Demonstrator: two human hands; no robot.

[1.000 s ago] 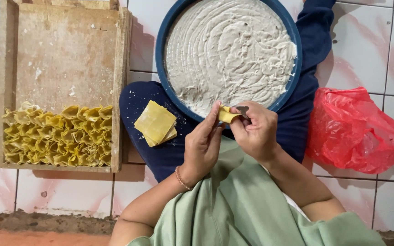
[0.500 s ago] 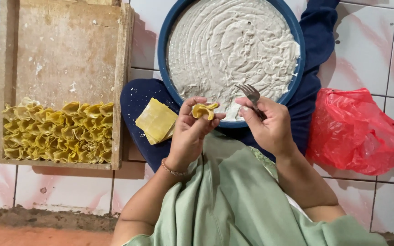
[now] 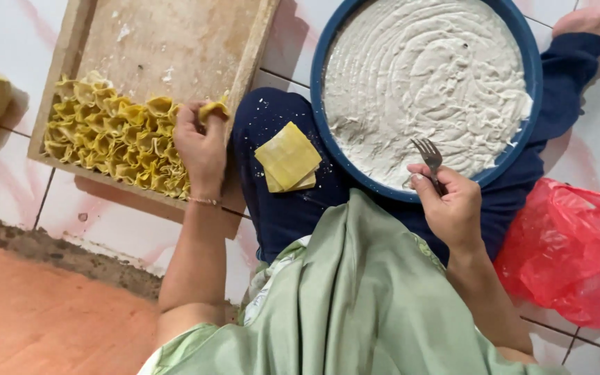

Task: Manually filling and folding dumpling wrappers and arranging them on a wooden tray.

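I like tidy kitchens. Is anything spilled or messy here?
A little. White specks dot the dark blue trouser leg beside the stack of yellow wrappers, and pale smears mark the wooden tray. The red plastic bag lies crumpled on the tiles.

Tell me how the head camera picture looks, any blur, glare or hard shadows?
Head view: even, soft light, no glare; the blue basin casts a soft shadow on the tiles beside the wooden tray; the left hand and its folded dumpling look slightly soft, while the right hand and fork are sharp.

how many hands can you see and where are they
2. The left hand holds a folded dumpling over the wooden tray; the right hand holds a fork at the blue basin.
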